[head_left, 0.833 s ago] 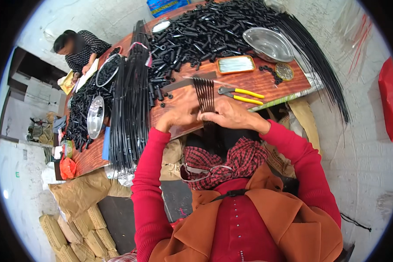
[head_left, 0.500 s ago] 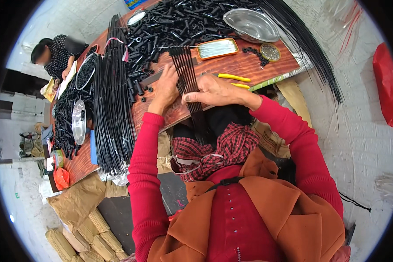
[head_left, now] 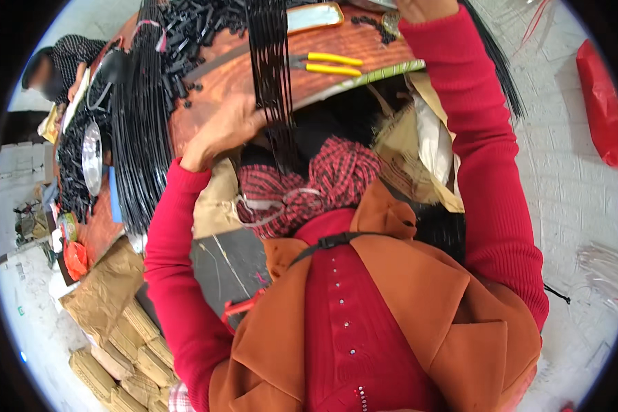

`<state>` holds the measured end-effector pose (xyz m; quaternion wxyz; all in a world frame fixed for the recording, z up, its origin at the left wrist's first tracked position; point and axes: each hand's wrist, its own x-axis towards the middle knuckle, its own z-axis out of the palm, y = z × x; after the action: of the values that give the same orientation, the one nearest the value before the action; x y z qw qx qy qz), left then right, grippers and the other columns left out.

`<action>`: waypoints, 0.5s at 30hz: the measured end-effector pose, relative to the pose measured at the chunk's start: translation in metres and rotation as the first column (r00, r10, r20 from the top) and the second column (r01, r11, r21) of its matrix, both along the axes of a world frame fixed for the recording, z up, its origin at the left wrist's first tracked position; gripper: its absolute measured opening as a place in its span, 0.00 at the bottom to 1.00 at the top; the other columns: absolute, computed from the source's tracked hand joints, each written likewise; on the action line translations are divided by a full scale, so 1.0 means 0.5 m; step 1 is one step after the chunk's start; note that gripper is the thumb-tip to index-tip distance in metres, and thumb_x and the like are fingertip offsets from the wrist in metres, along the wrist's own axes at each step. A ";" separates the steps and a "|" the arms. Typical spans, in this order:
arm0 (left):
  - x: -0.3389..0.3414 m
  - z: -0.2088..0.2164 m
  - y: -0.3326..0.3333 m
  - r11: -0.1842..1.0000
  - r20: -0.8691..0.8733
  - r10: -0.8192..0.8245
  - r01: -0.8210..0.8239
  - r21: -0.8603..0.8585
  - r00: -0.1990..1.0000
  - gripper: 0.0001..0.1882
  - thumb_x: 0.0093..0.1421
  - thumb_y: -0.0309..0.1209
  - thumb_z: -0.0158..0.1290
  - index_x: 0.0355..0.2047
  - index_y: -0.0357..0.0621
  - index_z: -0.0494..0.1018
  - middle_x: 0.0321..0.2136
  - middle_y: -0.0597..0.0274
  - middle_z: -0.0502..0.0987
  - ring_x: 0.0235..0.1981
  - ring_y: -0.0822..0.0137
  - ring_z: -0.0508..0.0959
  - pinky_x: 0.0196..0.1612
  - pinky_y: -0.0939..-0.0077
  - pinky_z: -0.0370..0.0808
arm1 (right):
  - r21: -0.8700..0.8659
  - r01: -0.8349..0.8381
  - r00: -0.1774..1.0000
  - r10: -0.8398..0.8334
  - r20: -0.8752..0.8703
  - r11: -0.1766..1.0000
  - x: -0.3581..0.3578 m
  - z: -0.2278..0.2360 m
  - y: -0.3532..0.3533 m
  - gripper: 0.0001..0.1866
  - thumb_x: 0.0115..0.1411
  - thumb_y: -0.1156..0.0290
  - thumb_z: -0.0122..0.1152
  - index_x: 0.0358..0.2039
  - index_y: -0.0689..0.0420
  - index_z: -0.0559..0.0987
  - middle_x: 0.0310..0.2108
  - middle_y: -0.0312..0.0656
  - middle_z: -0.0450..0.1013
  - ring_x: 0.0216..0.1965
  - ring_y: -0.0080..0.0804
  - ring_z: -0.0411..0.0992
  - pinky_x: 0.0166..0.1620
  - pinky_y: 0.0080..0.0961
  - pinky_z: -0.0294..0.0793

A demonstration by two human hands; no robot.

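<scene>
A flat bunch of thin black rods [head_left: 271, 75] runs from my lap up past the top of the picture. My left hand [head_left: 228, 127] is closed at its left edge, the fingertips passing behind the rods. Far off at the upper right, my right hand [head_left: 427, 8] is apart from the bunch and partly cut off by the picture's top edge, so its fingers are hidden. Below and left of that hand, pliers [head_left: 333, 63] with yellow handles lie on the reddish wooden table [head_left: 216, 82]. A shallow tray with an orange rim [head_left: 341, 14] lies beyond them.
Black tubular parts [head_left: 185, 51] are heaped on the table. A large bundle of black rods [head_left: 139, 137] hangs over its edge at left, beside a metal bowl [head_left: 91, 159]. Another person [head_left: 75, 58] sits at the far left. Brown paper packages [head_left: 141, 343] are stacked on the floor.
My right hand has let go of the rods and moved up and to the right. My left hand stays at the bunch, lower along it. The whole view has shifted.
</scene>
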<state>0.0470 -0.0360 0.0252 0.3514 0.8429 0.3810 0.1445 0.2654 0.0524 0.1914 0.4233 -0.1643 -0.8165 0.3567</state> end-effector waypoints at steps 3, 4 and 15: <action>-0.014 -0.076 -0.110 0.879 -0.049 -0.083 0.050 -0.473 0.995 0.15 0.59 0.39 0.48 0.27 0.38 0.72 0.13 0.72 0.61 0.18 0.79 0.57 0.19 0.78 0.57 | -0.224 0.000 0.995 0.023 0.101 0.974 -0.020 -0.028 -0.040 0.14 0.55 0.59 0.54 0.25 0.58 0.78 0.16 0.27 0.66 0.17 0.14 0.62 0.21 0.13 0.61; 0.024 -0.036 -0.145 0.803 0.101 -0.040 0.092 -0.589 0.994 0.14 0.59 0.39 0.48 0.27 0.39 0.72 0.14 0.73 0.62 0.18 0.80 0.58 0.19 0.80 0.58 | -0.335 0.012 0.994 0.025 0.105 0.942 -0.018 -0.054 -0.040 0.14 0.55 0.59 0.54 0.24 0.58 0.78 0.16 0.27 0.66 0.16 0.15 0.62 0.21 0.15 0.61; 0.039 -0.005 -0.256 0.364 0.414 -0.014 0.390 -0.846 0.910 0.26 0.51 0.20 0.50 0.52 0.36 0.60 0.45 0.60 0.69 0.46 0.71 0.69 0.49 0.78 0.66 | -0.392 0.034 0.991 0.019 0.131 0.919 -0.042 -0.094 -0.120 0.13 0.53 0.64 0.53 0.23 0.61 0.77 0.17 0.32 0.69 0.17 0.19 0.66 0.21 0.17 0.68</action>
<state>0.0666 -0.1639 0.0228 0.8307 0.5106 0.2218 0.0074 0.2445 -0.0075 0.1446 0.3282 -0.2725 -0.7537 0.5000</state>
